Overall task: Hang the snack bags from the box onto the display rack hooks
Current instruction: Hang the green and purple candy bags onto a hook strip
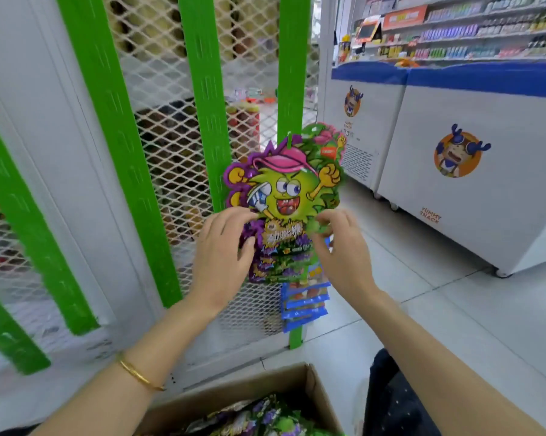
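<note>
Shop aisle with a pale tiled floor, chest freezers (473,184) to the right, and the display rack (292,73) of white mesh and green uprights on the left. At the rack's right edge the front snack bag (284,190) hangs with its long axis upright. The hook (289,138) shows through its top, straight above both grips. The left hand (221,247) pinches the bag's lower left edge and the right hand (340,243) its lower right edge, both equally near. I judge the bag needs only seating back along the hook. Blue packets (303,303) crowd just below, and open room lies rightward. The box (265,385) of further bags sits beneath the arms.
</note>
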`<state>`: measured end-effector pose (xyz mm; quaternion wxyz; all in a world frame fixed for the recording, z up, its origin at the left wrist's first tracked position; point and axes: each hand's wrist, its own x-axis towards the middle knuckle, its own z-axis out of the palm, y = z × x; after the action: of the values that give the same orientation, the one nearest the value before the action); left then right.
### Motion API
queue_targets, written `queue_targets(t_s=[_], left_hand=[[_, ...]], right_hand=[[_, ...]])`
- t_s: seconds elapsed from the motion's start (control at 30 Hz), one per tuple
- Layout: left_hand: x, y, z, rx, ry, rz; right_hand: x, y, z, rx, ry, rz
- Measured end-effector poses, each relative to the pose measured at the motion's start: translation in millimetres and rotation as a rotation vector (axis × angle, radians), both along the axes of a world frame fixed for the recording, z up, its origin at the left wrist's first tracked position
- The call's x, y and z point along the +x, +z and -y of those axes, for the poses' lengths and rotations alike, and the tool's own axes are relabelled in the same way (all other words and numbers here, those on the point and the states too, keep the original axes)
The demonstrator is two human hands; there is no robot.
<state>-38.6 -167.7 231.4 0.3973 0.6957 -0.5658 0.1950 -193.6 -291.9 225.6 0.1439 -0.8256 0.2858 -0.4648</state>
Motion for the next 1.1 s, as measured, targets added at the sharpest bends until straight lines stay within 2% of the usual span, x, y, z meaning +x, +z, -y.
queue_targets(t_s=[0.17, 0.27, 0.37, 0.47, 0.53, 0.63, 0.77, 0.83, 0.93, 1.03, 1.1], left_hand=[[10, -113, -46, 0.302, -0.047, -0.179], [18, -154, -68, 0.451, -0.034, -0.304], [22, -166, -72, 0.509, -0.04, -0.404], [28, -166, -69, 0.526, -0.038, -0.426], [35, -167, -71, 0.53, -0.004, -0.482], [43, -172, -78, 0.532, 0.037, -0.554], [49, -178, -93, 0.565, 0.097, -0.587], [52, -179, -101, 0.615, 0.141, -0.622], [61, -181, -110, 0.777, 0.268, -0.694], [69, -178, -116, 1.003, 0.423, -0.752], [74, -173, -124, 1.051, 0.449, -1.01]], right_hand=[[0, -113, -17, 0.407, 0.317, -0.641], [8, -164, -34, 0.449, 0.403, -0.986], [16, -200, -51, 0.515, 0.482, -1.16], [23, -221, -61, 0.606, 0.567, -1.123], [35, -227, -72, 0.581, 0.614, -1.066], [58, -236, -88, 0.437, 0.624, -1.059], [70, -254, -95, 0.131, 0.559, -1.277], [72, -251, -95, 0.017, 0.512, -1.271], [77, -222, -90, -0.069, 0.511, -1.099], [68, -186, -82, -0.182, 0.548, -0.749], [51, -177, -78, -0.31, 0.542, -0.633]])
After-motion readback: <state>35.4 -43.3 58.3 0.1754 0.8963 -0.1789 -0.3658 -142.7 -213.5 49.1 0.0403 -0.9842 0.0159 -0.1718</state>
